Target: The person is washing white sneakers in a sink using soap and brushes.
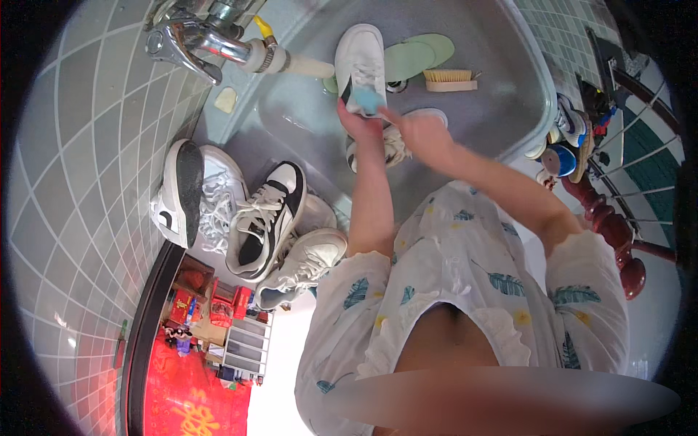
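Observation:
Over a grey basin (pixel 485 125), my left hand (pixel 361 122) grips a white sneaker (pixel 360 52) by its heel end, toe pointing away from me. My right hand (pixel 428 139) holds what looks like a small brush with a light-blue head (pixel 367 100). The head is blurred and lies against the sneaker's tongue and opening. Below my hands, partly covered by them, another white sneaker (pixel 395 144) rests in the basin. Light-green insoles (pixel 411 59) lie beyond, beside the drain (pixel 396 86). To their right sits a scrub brush (pixel 451 80) with pale bristles.
A chrome tap (pixel 218 41) with a whitish hose (pixel 308 66) reaches over the basin from the left. A piece of soap (pixel 225 100) lies on the ledge. Several sneakers (pixel 267 218) crowd the left side by the tiled wall (pixel 109 136). More shoes (pixel 570 122) stand at right.

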Motion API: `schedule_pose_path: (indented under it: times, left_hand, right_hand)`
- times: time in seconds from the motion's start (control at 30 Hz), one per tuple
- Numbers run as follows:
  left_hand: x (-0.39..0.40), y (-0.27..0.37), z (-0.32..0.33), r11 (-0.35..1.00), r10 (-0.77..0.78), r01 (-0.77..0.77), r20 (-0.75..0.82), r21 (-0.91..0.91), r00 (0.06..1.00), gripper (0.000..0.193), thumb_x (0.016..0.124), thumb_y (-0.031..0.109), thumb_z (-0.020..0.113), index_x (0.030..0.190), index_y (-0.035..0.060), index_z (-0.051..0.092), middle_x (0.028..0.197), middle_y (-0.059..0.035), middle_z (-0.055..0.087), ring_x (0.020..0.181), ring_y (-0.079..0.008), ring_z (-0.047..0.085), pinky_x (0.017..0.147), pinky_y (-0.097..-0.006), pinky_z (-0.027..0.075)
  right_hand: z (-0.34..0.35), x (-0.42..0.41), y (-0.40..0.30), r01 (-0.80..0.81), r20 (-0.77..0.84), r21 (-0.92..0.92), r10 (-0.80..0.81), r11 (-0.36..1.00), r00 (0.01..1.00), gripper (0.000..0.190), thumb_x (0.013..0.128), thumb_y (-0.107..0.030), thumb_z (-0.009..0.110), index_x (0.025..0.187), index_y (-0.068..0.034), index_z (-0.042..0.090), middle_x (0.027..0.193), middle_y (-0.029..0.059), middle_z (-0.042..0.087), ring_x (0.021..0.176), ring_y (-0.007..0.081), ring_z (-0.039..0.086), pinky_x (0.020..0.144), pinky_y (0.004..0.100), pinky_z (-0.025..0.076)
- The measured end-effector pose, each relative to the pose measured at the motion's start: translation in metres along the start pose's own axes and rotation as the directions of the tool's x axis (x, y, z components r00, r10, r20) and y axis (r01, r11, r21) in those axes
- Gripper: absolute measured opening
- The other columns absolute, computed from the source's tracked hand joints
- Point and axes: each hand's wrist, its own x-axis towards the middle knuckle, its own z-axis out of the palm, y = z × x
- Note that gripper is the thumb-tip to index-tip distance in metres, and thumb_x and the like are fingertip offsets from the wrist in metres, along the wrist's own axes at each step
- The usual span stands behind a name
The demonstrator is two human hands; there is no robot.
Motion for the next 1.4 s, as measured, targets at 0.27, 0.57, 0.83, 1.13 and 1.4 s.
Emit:
schedule_pose_path:
  times: [0.27, 0.57, 0.83, 1.13, 1.4]
  left_hand:
    - [-0.008, -0.01, -0.003, 1.0, 0.011, -0.012, 0.056, 0.012, 0.998, 0.05, 0.094, 0.037, 0.035, 0.127, 0.0027, 0.049, 0.126, -0.0117, 0.055, 0.115, -0.0298, 0.053, 0.097, -0.044, 0.042]
    - [-0.006, -0.008, 0.006, 0.999, -0.019, 0.019, -0.007, 0.034, 1.0, 0.053, 0.094, 0.038, 0.031, 0.13, 0.0032, 0.048, 0.131, -0.0131, 0.051, 0.12, -0.0316, 0.048, 0.102, -0.046, 0.038]
    - [-0.002, -0.007, 0.011, 0.998, -0.033, 0.038, -0.091, 0.059, 0.995, 0.055, 0.091, 0.042, 0.039, 0.129, 0.0027, 0.047, 0.129, -0.013, 0.052, 0.119, -0.0308, 0.049, 0.101, -0.0457, 0.037]
    - [-0.001, -0.012, 0.017, 0.997, 0.011, -0.005, -0.088, 0.078, 0.996, 0.054, 0.092, 0.041, 0.038, 0.129, 0.0024, 0.047, 0.128, -0.0124, 0.053, 0.119, -0.0306, 0.05, 0.1, -0.0433, 0.038]
    - [0.001, -0.007, 0.01, 0.994, 0.05, -0.036, -0.141, 0.104, 0.989, 0.054, 0.092, 0.041, 0.038, 0.129, 0.0026, 0.048, 0.129, -0.0117, 0.053, 0.119, -0.0301, 0.05, 0.099, -0.0436, 0.039]
  right_hand:
    - [-0.022, 0.05, 0.038, -0.103, 0.127, -0.111, 0.117, 0.988, 0.985, 0.059, 0.082, -0.012, 0.053, 0.139, -0.017, 0.038, 0.069, 0.0116, 0.063, 0.064, 0.0261, 0.065, 0.054, 0.0388, 0.052]
    - [-0.009, 0.053, 0.068, -0.089, -0.032, -0.165, 0.085, 0.982, 0.996, 0.074, 0.077, -0.005, 0.054, 0.144, -0.024, 0.028, 0.065, 0.0095, 0.061, 0.054, 0.0249, 0.062, 0.046, 0.0379, 0.049]
    - [0.001, 0.057, 0.08, -0.15, -0.083, -0.058, 0.145, 0.987, 0.986, 0.071, 0.076, -0.002, 0.052, 0.141, -0.025, 0.037, 0.062, 0.0122, 0.06, 0.053, 0.027, 0.062, 0.049, 0.0405, 0.05]
    - [0.006, 0.051, 0.087, -0.206, 0.017, 0.029, 0.206, 0.978, 0.978, 0.068, 0.078, -0.005, 0.051, 0.14, -0.03, 0.038, 0.068, 0.0159, 0.062, 0.062, 0.0319, 0.064, 0.053, 0.0441, 0.051]
    - [0.028, 0.014, 0.066, -0.144, -0.034, 0.204, 0.154, 0.968, 0.988, 0.062, 0.076, -0.004, 0.054, 0.135, -0.023, 0.043, 0.062, 0.0108, 0.061, 0.052, 0.0287, 0.06, 0.046, 0.0407, 0.048]
